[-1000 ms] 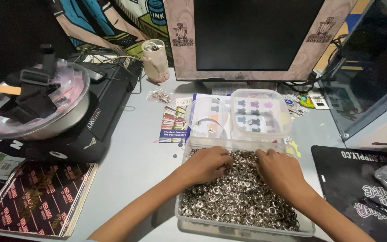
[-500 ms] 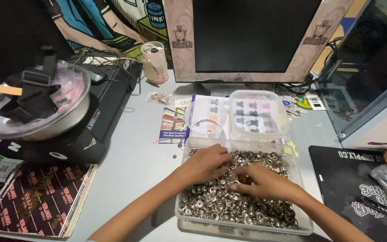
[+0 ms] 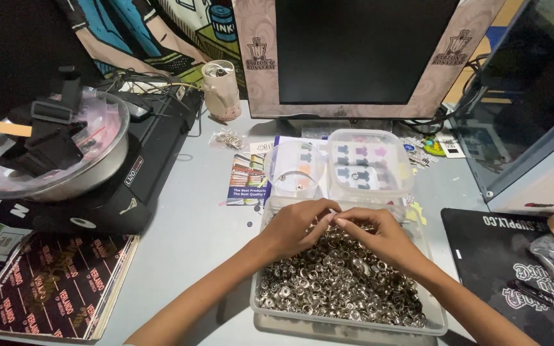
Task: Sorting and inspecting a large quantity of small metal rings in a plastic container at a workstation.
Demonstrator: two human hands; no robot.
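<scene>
A clear plastic tray (image 3: 440,320) in front of me is heaped with several small silver metal rings (image 3: 335,288). Both my hands rest on the far end of the heap. My left hand (image 3: 297,225) has its fingers curled and its fingertips pinched together on small rings. My right hand (image 3: 374,232) meets it fingertip to fingertip, thumb and forefinger pinching rings too. Just behind the tray stand a small clear round cup (image 3: 295,172) and a clear lidded box (image 3: 365,165).
A dark monitor (image 3: 360,51) stands behind the tray. At the left a metal bowl (image 3: 91,170) sits on a black machine (image 3: 149,160). A pale cup (image 3: 220,90), printed leaflets (image 3: 246,179), a dark mat (image 3: 514,263) at right and a printed sheet (image 3: 52,288) lie around.
My hands, first apart on the heap, have come together at the far middle of the tray. The right hand slid left and its fingertips now meet the left hand's.
</scene>
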